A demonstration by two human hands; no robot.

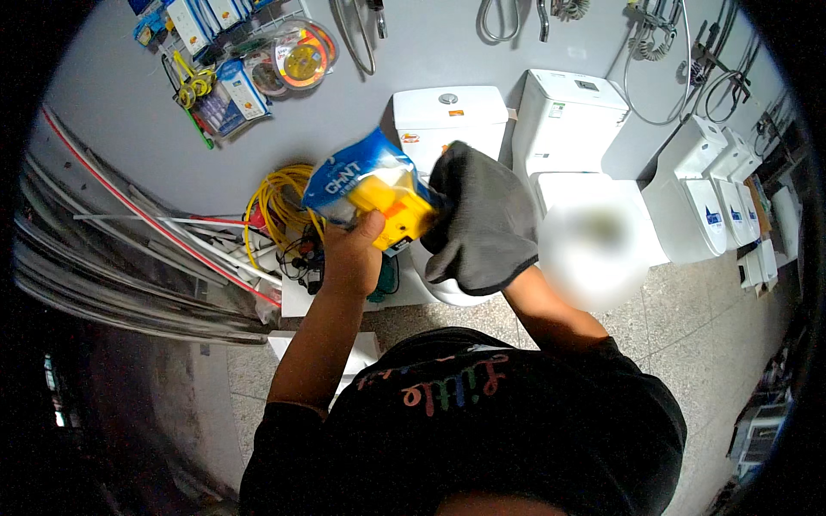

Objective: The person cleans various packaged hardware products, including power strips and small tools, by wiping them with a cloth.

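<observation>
In front of my chest, my left hand (353, 255) grips a blue and clear plastic CHINT package (352, 171) by its lower edge, thumb on top. Through the clear part shows a yellow plastic item (390, 209). A dark grey fabric mitt (481, 219) covers my right hand up to the wrist, so the fingers are hidden. The mitt's far end meets the right side of the package. Whether the fingers inside close on anything cannot be made out.
White toilets (448, 116) line the grey wall, more standing at right. A coiled yellow hose (281, 193) and black cables (303, 261) lie left of my hands. Long pipes (148, 200) lean at far left. Packaged goods (242, 90) and shower hoses (500, 22) hang above.
</observation>
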